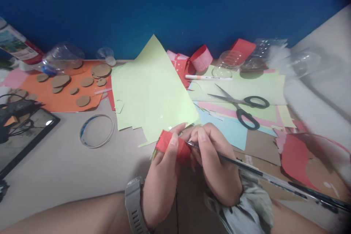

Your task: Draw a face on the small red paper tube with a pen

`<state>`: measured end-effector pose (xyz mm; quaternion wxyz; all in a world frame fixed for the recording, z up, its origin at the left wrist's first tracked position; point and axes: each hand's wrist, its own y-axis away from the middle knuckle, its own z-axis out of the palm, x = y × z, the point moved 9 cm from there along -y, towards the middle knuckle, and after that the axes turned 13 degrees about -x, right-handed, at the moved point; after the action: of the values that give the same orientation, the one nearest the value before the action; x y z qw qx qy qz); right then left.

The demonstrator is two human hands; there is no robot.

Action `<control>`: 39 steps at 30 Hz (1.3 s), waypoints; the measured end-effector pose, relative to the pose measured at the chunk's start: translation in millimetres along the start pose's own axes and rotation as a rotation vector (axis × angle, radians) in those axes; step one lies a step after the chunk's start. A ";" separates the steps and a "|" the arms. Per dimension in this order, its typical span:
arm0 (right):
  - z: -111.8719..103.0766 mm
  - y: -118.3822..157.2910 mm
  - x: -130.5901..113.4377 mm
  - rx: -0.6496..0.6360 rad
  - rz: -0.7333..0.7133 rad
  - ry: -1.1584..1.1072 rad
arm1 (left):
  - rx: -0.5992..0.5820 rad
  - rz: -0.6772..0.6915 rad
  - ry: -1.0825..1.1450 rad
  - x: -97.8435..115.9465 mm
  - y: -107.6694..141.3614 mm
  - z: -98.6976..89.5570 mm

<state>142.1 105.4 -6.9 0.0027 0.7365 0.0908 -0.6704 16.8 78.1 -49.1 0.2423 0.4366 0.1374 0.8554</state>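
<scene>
My left hand [161,182], with a grey watch on the wrist, is closed around a small red paper piece [183,150] that looks rolled or folded. The thumb presses on its face, and a bit of green shows at its left edge. In my right hand [219,168] is a slim dark pen [255,172], pinched close to its tip. That tip points at the right side of the red paper; whether it touches cannot be made out. Behind both hands lies a large light green paper sheet [153,91].
Scissors [241,103] with black handles lie on coloured papers to the right, near a white marker [208,77]. A tape roll [96,131] and cardboard discs on orange paper [93,104] are on the left. A dark-framed tablet-like device [30,139] sits far left.
</scene>
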 end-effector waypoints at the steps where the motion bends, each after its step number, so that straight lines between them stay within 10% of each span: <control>1: 0.2 -0.3 -1.4 -0.004 -0.011 0.010 | 0.007 0.000 0.005 0.3 -0.3 0.0; 39: 0.0 3.2 -8.3 -0.069 -0.108 0.087 | -0.028 0.027 -0.038 6.8 0.6 2.3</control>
<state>141.9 101.2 1.0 -0.0123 0.7584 0.1535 -0.6334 15.1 81.3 -42.9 0.2391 0.4512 0.1150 0.8521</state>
